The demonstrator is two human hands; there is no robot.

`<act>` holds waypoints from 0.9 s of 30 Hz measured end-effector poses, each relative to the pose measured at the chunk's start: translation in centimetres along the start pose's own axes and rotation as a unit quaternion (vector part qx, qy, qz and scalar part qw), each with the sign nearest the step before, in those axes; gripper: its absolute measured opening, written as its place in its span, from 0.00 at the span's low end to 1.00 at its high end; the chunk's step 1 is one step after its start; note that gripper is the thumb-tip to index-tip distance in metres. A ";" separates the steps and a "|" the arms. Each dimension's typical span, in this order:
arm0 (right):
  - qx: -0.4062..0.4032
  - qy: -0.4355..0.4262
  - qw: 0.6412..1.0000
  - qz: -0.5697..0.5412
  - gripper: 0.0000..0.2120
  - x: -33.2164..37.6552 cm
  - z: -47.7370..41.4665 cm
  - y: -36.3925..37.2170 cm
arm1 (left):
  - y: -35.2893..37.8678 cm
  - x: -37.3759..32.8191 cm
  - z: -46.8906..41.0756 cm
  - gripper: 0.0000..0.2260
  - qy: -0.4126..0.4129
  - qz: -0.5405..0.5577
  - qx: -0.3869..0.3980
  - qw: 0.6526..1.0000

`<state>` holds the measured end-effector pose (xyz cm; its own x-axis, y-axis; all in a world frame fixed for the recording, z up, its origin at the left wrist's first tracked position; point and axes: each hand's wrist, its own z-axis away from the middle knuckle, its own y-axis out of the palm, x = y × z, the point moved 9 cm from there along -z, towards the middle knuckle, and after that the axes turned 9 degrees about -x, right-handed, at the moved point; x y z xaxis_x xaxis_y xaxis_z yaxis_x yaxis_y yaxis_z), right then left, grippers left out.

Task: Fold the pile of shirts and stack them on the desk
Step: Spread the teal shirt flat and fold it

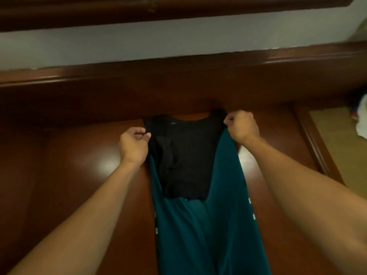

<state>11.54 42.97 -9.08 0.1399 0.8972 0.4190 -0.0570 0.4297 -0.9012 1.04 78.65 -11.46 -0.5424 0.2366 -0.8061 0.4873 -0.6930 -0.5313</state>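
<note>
Setting: A glossy dark-wood desk (79, 155) stands against a pale wall (139, 42), with a raised wooden ledge along its far side and lamp glare on its top.
Task's thing: A black shirt (188, 151) lies mid-desk with its neckline away from the person. It is spread over a teal garment (208, 231), which runs back toward the near edge and out of the picture.
Left hand (133, 144): Curled fingers and thumb pinch the black shirt at its left shoulder corner.
Right hand (241, 125): It is fisted on the right shoulder corner. Whether it also catches the teal edge beneath cannot be told.
Step in hand: This looks like squaring up the black shirt by both shoulders. A darker ridge down its left side suggests one side is already turned in.
Progress: No finished stack is in view, so the task appears to be at an early stage.
Next move: It would call for carrying both shoulder corners level toward the hem. The lift should be light so the teal cloth below is not dragged along.
At the edge: A white and blue bundle (360, 120) lies on the floor to the right, too blurred to name.
</note>
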 end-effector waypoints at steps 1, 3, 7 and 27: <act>-0.011 -0.007 1.000 -0.021 0.13 -0.2 -0.2 -0.3 | -0.2 -0.2 -0.1 0.07 0.010 -0.008 -0.008 1.000; -0.027 -0.014 0.998 -0.055 0.09 -0.6 -0.4 -0.8 | -0.8 -0.4 -0.2 0.06 0.030 -0.031 -0.029 0.999; -0.003 0.042 0.994 -0.097 0.15 -2.1 -0.3 0.3 | -0.7 0.4 0.1 0.15 0.016 -0.077 -0.028 0.997; 0.035 -0.086 0.996 0.013 0.21 -1.1 -2.1 1.0 | 1.9 -1.3 3.8 0.31 0.102 -0.266 0.053 0.957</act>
<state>13.40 42.20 -10.62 -0.0332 0.9095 0.4144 -0.1271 0.4074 -0.9044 0.08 74.44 -10.42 -0.5439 0.6955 -0.4696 0.1018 -0.5008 -0.8596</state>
